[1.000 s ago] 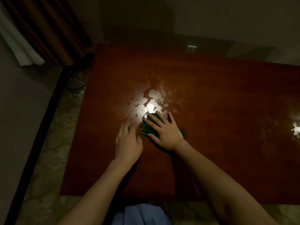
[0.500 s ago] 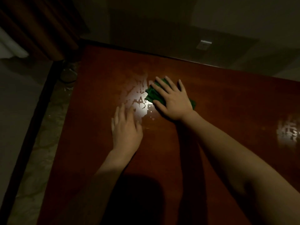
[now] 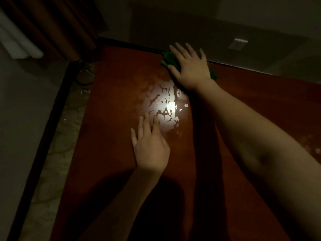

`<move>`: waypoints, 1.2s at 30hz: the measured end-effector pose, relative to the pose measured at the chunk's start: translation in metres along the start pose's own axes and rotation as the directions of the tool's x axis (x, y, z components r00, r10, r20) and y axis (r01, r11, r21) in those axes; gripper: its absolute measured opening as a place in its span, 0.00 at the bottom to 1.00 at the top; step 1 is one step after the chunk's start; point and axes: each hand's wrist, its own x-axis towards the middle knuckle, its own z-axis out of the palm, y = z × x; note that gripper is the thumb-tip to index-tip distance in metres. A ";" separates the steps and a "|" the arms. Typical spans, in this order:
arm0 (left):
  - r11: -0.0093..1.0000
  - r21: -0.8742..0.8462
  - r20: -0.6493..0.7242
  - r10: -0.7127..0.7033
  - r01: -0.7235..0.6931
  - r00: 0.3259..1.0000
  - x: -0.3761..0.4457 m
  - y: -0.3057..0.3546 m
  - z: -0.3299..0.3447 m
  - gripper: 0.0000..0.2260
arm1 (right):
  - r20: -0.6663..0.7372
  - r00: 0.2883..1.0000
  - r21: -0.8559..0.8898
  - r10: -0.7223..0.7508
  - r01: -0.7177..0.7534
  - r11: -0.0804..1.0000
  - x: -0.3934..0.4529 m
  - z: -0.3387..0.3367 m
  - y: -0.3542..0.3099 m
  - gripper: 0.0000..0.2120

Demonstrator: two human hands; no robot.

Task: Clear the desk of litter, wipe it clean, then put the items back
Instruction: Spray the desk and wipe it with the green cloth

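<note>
The right hand [image 3: 189,66], fingers spread and arm reaching far, presses flat on a crumpled green cloth [image 3: 167,60] at the desk's [image 3: 112,153] far edge, likely wiping, while the left hand [image 3: 150,145] rests open and flat beside the wet patch [image 3: 163,105], probably bracing the reach.

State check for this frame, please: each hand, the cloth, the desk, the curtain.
Right hand: flat, fingers spread, pressing on the cloth at the desk's far edge.
Left hand: open, palm down on the desk.
Cloth: green, bunched under the right hand.
Desk: wet patches between the hands, no items on it.
Curtain: hanging at far left.
</note>
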 end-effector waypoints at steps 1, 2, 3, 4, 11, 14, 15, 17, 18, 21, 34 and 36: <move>1.000 0.006 0.024 0.011 -0.011 1.000 0.001 -0.002 -0.003 0.24 | -0.003 1.000 -0.004 -0.023 0.023 1.000 -0.002 0.001 -0.004 0.29; 1.000 0.009 0.047 0.023 -0.023 0.999 0.002 -0.004 -0.007 0.24 | -0.003 0.999 -0.009 -0.046 0.046 0.999 -0.004 0.001 -0.009 0.29; 0.999 0.008 0.064 0.039 -0.040 0.997 0.002 -0.007 -0.010 0.24 | 0.005 0.998 -0.014 -0.064 0.064 0.998 -0.008 0.002 -0.012 0.29; 0.998 0.002 0.075 0.059 -0.060 0.995 0.001 -0.011 -0.014 0.24 | 0.017 0.997 -0.016 -0.076 0.077 0.997 -0.012 0.002 -0.016 0.29; 0.999 -0.045 0.043 0.016 -0.014 0.999 -0.034 -0.060 -0.028 0.24 | 0.048 0.983 -0.034 -0.175 0.177 0.984 -0.073 0.016 -0.060 0.29; 0.999 -0.054 0.061 0.007 -0.003 0.998 -0.062 -0.081 -0.031 0.24 | 0.069 0.981 -0.057 -0.182 0.186 0.981 -0.113 0.026 -0.086 0.29; 0.999 -0.053 0.068 0.009 -0.005 0.998 -0.072 -0.088 -0.033 0.24 | 0.075 0.980 -0.060 -0.186 0.190 0.980 -0.128 0.029 -0.095 0.29; 0.998 -0.056 0.078 0.016 -0.012 0.997 -0.093 -0.101 -0.037 0.24 | 0.092 0.977 -0.049 -0.191 0.196 0.979 -0.160 0.036 -0.116 0.29; 0.998 -0.065 0.079 0.019 -0.013 0.997 -0.104 -0.109 -0.040 0.24 | 0.099 0.976 -0.041 -0.194 0.199 0.979 -0.177 0.039 -0.126 0.29; 0.995 -0.096 0.081 0.008 0.000 0.997 -0.137 -0.135 -0.050 0.24 | 0.104 0.972 -0.032 -0.213 0.217 0.976 -0.227 0.051 -0.155 0.29; 0.996 -0.085 0.177 0.039 -0.024 0.983 -0.232 -0.218 -0.065 0.25 | 0.088 0.978 -0.009 -0.188 0.189 0.982 -0.413 0.095 -0.259 0.28; 0.995 -0.087 0.183 0.060 -0.044 0.981 -0.240 -0.223 -0.067 0.25 | 0.106 0.974 -0.021 -0.201 0.204 0.979 -0.428 0.096 -0.269 0.28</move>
